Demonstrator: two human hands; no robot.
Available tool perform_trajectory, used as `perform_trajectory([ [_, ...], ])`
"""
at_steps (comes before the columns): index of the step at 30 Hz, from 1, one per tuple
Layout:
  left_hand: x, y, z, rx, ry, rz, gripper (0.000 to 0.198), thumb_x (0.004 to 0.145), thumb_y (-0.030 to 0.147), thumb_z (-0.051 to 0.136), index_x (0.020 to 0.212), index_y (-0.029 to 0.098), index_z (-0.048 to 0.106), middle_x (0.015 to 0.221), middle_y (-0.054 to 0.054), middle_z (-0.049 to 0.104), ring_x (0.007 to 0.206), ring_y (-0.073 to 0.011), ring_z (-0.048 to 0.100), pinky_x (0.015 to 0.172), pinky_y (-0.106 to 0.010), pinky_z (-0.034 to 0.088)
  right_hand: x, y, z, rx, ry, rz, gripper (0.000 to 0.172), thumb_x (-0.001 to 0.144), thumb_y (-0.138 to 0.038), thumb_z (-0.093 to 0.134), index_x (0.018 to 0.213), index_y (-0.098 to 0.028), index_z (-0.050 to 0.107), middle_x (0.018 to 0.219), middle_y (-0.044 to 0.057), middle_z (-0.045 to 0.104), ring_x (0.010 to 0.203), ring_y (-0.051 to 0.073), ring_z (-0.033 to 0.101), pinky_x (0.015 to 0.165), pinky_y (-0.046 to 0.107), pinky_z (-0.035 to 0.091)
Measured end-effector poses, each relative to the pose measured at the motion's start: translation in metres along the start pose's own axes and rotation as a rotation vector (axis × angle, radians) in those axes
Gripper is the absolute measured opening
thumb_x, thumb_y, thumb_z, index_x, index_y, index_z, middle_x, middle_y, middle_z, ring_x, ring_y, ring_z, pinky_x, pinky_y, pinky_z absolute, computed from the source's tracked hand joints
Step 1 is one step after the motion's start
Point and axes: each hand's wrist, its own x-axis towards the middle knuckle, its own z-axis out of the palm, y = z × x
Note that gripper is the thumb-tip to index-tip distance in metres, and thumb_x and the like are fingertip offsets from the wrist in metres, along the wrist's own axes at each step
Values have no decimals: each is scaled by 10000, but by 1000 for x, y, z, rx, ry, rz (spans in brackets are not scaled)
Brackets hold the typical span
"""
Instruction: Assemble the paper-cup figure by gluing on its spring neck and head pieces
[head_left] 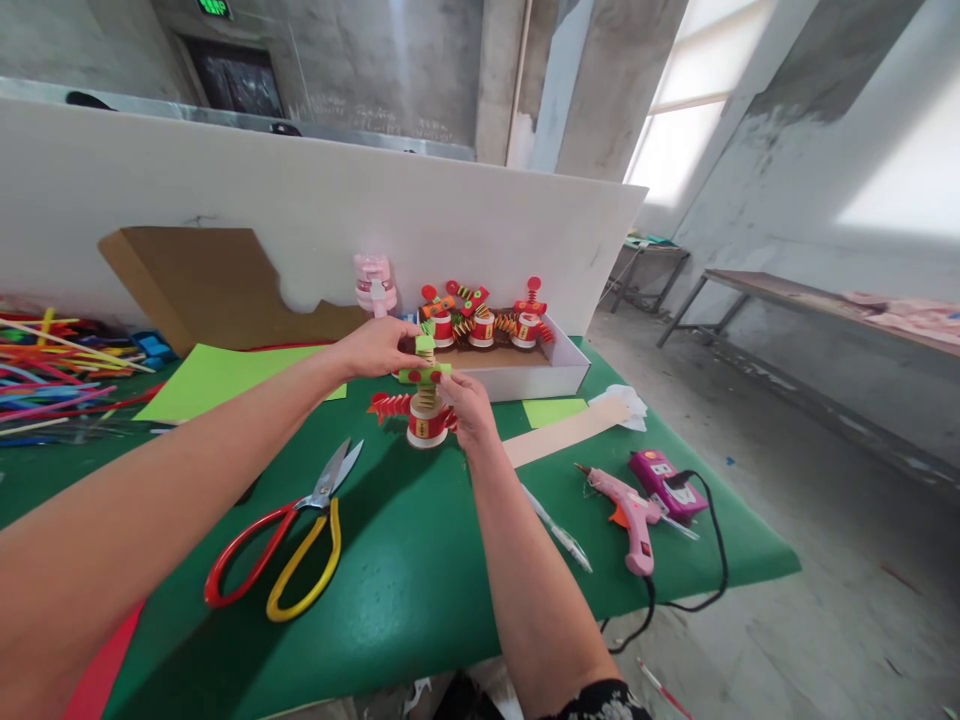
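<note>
Head view: both hands meet over a paper figure (426,405) that stands on the green table cover (405,590), just in front of a white box (551,378) holding finished figures (482,322). The left hand (379,347) has its fingertips closed in a pinch on the green piece at the top of the figure. The right hand (466,405) curls around the figure's right side, at the folded red arm and the cup-shaped base; how firmly it grips cannot be told. The likeliest fault appears to be crushing: the neck is a concertina of folded paper, and downward pressure from the pinch could flatten it or set the top piece askew. A sideways pull from either hand could tip the light base or tear off the red arm. Scissors (292,540) lie with blades parted near the left forearm, so a sweeping elbow could catch them. A glue gun (631,515) rests near the table's right edge with its cord (716,560) hanging over it; a snag there could drag the gun off.
</note>
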Motion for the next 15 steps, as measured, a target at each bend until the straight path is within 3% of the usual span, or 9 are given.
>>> perform_trajectory([
  [15,1,1,2,-30,-14,9,268,695,449,692,694,188,628,602,26,605,570,-122,491,548,-241,315,1,1,-1,-36,10,-14,180,714,-356,753,755,-182,765,739,24,751,745,189,676,709,288,520],
])
